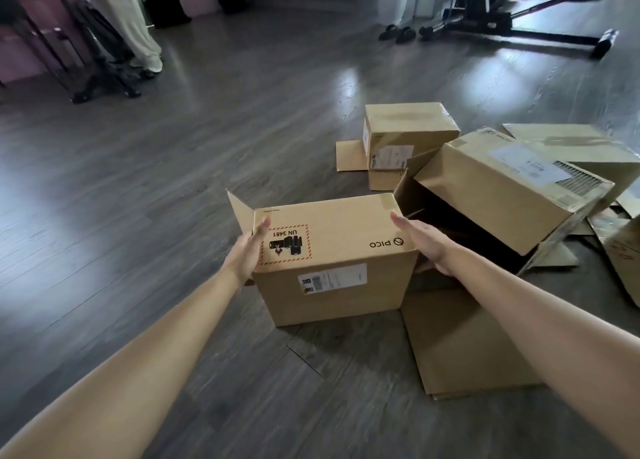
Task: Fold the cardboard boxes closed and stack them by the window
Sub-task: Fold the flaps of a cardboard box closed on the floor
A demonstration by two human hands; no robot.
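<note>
Box [332, 250]: on the floor [173, 181] before us, flaps open on far side | Left hand [247, 250]: our straight fingers pressed flat on box's left side | Right hand [420, 242]: straight fingers flat on box's right side | Near: larger box [502, 195] tipped on its side, small box [405, 136] behind, flat cardboard [464, 347] at right.

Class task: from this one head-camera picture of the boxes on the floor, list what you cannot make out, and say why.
- Near box, far open end: hidden behind its own body, head view.
- Right hand palm: hidden behind that box's side; contact unclear.
- Shipping label text: too small.
- Large box inside: dark shadow hides any contents.
- Box at right edge: cut off by the frame.
- Window: not in view.
</note>
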